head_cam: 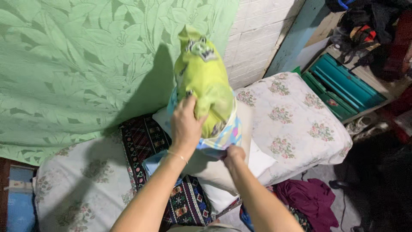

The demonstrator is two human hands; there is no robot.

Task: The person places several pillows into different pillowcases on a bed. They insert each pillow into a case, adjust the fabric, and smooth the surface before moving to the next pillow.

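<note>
Head view: left hand (185, 122) grips green pillow (204, 81), right hand (234, 154) pinches pillowcase (229, 133).

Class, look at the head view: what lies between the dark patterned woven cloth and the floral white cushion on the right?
Head view: a plain white pillow, with the green cushion held above it by both hands.

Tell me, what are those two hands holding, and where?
The left hand grips a lime-green pillow at its lower middle; the right hand pinches the bottom edge of its blue-patterned cover.
</note>
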